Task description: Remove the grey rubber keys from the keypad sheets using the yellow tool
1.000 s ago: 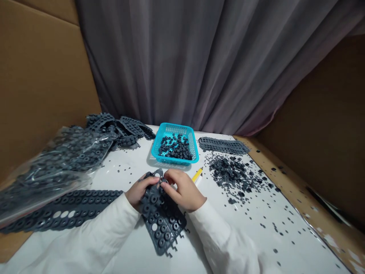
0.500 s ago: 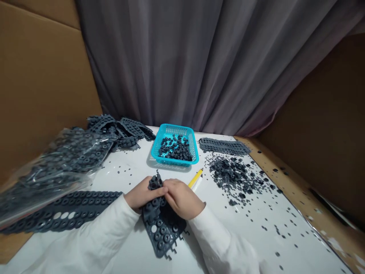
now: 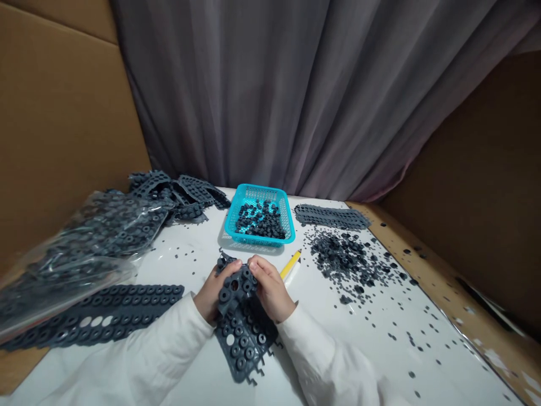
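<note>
Between my hands is a dark grey moulded rubber sheet (image 3: 243, 344) covered with ring-shaped bumps, its far end folded over toward me. My left hand (image 3: 215, 290) grips the folded end on its left side, thumb on top. On the right side my right hand (image 3: 270, 285) pinches the same end, thumb and fingers close together. One white round spot shows through the sheet's lower left, and small jagged tabs stick out along its right edge. Just beyond my hands stands a turquoise basket (image 3: 291, 228) holding many small black rubber pieces (image 3: 270, 223).
A similar sheet (image 3: 139, 304) lies at left, partly under a clear bag (image 3: 105, 237) of such sheets. More sheets (image 3: 190, 192) are heaped behind. A yellow-and-black cutter or pen (image 3: 291, 263) lies right of my hand. Dark scraps (image 3: 342, 254) and a strip (image 3: 332, 216) lie farther right.
The folded end of the sheet has been spread wider, showing more rings. My hands have turned slightly, and my right hand has shifted a little, thumb now up.
</note>
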`<state>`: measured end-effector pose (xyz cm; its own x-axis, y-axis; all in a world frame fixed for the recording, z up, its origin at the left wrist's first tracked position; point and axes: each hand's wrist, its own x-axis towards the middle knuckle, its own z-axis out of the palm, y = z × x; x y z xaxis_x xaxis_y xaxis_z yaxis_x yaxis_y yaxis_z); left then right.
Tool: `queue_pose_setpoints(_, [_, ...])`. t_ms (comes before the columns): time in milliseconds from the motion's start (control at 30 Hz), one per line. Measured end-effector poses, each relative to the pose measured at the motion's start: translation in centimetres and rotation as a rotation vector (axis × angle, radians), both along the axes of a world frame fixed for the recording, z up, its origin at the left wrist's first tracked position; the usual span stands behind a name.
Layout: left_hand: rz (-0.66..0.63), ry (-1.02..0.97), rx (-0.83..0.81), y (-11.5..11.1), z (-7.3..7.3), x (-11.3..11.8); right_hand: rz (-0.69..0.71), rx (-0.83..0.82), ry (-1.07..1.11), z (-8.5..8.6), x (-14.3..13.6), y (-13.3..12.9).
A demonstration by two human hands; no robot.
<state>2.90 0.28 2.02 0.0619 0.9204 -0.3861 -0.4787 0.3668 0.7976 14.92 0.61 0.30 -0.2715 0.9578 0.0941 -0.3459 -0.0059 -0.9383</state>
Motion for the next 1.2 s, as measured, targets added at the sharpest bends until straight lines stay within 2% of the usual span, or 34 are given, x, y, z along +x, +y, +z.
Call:
queue_pose_setpoints(133, [0.028,-0.057,0.009,0.0,-0.5,0.1,-0.088,-0.072,0.113,-0.5,-1.2,-0.3])
queue_pose_setpoints(233, [0.032,-0.150,-0.062,0.0,-0.8,0.1,-0.171,-0.058,0.128,-0.8,-1.9,-0.5])
queue_pose_setpoints(367, [-0.045,-0.304,-0.162,0.4,-1.1,0.0,-0.255,-0.022,0.097,-1.4,-2.7,-0.4])
queue_pose_setpoints(467, [-0.107,-0.315,-0.176,0.7,-1.3,-0.2,-0.287,0.047,-0.005,-1.2,-2.5,-0.2])
queue_pose_setpoints(533, [-0.095,-0.206,-0.083,1.0,-1.3,-0.4,-0.242,0.160,-0.158,-0.7,-1.7,0.0])
queue_pose_setpoints(633, [-0.106,0.116,0.205,1.3,-1.2,-1.0,-0.119,0.381,-0.436,0.6,0.1,0.2])
queue_pose_setpoints(733, [-0.278,0.363,0.487,1.3,-0.6,-1.6,-0.026,0.540,-0.633,2.0,1.8,0.3])
queue_pose_setpoints(833, [-0.405,0.462,0.711,1.2,0.3,-1.8,0.058,0.611,-0.721,3.1,2.6,0.3])
queue_pose_setpoints(900, [-0.451,0.535,0.755,1.0,0.8,-1.8,0.082,0.645,-0.755,3.6,3.0,0.2])
queue_pose_setpoints(1033, [-0.514,0.638,0.728,0.6,1.1,-1.8,0.103,0.673,-0.785,4.2,3.4,0.0])
queue_pose_setpoints(1200, [-0.618,0.680,0.799,0.6,1.2,-2.0,0.218,0.511,-0.728,4.0,3.8,0.1])
